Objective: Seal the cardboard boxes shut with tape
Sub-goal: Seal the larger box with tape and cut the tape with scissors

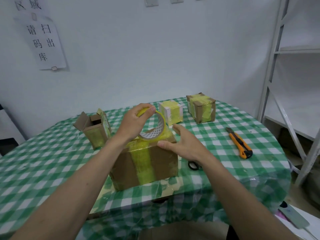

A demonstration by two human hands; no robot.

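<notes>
Left hand (138,121) gripping yellow tape roll (153,126) above taped cardboard box (147,163) on checked table (52,153), right hand (181,144) open-fingered at box's top edge, wall notice (43,42) reading 请扫码出库

Pale wall (121,49) standing behind, paper sign (45,43) hanging on it at left, white metal shelving (294,66) rising at right, green checked tablecloth (43,161) covering the table.

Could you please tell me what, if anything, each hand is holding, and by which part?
The left hand pinches the tape roll at its upper rim. The right hand holds nothing, open beside the cardboard box.
</notes>
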